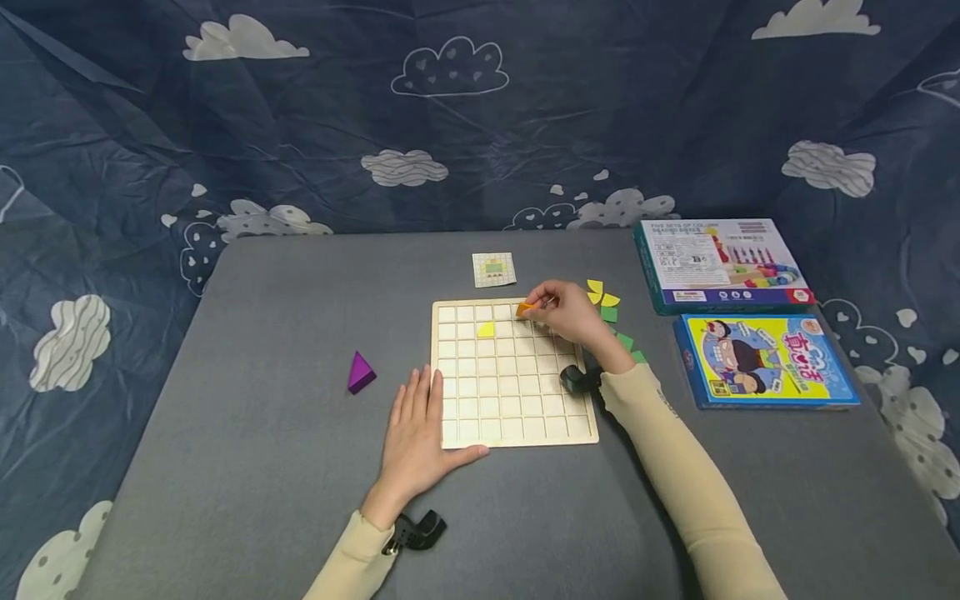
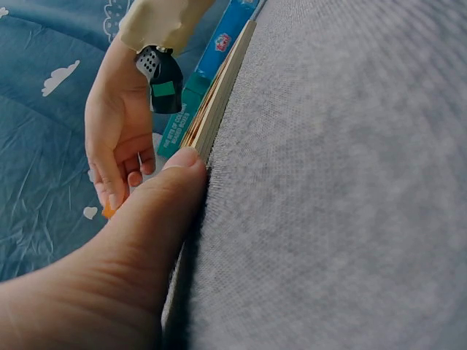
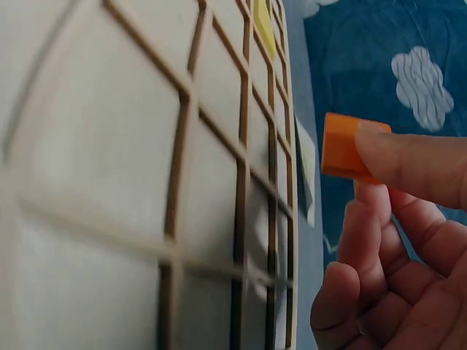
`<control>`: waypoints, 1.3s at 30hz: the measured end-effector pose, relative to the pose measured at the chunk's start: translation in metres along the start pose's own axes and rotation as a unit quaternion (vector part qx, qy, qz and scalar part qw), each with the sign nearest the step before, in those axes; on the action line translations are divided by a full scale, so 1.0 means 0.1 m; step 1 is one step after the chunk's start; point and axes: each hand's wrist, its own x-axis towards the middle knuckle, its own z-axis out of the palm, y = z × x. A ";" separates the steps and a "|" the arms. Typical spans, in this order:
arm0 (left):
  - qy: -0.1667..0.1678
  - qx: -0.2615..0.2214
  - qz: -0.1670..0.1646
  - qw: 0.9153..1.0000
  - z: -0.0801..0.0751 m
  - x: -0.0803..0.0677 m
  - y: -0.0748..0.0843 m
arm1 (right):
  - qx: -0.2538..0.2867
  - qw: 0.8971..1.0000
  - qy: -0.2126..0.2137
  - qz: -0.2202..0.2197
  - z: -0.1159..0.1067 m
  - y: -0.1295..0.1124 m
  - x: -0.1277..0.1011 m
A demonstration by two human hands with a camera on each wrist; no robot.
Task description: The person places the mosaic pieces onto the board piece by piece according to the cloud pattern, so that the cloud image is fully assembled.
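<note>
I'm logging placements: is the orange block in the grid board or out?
Out. The right grip pinches the orange block, and the right wrist view shows a gap between it and the wooden grid board.

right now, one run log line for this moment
left hand: touches grid board edge; right hand: pinches orange block near board's far edge; yellow piece: on board; purple block: left of board

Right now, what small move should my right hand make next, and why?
Probably lower the orange piece into a bare square: your right hand pinches it above the far side of the grid board, and your left hand touches its left edge.
</note>
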 end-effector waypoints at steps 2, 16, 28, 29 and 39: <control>-0.002 0.001 -0.001 1.000 0.00 0.00 0.00 | 0.001 1.000 -0.009 0.001 0.05 -0.02 -0.01; -0.013 0.005 -0.005 1.000 -0.02 0.02 0.00 | -0.055 0.998 -0.015 -0.020 0.27 -0.09 0.00; -0.006 -0.003 -0.005 1.000 -0.01 0.01 0.00 | -0.112 0.994 -0.011 -0.012 0.33 -0.10 0.04; -0.009 -0.002 -0.006 1.000 -0.01 0.02 0.00 | -0.119 0.993 -0.012 -0.010 0.33 -0.10 0.04; -0.015 0.000 -0.009 1.000 -0.02 0.01 0.00 | -0.174 0.985 -0.013 -0.010 0.35 -0.12 -0.01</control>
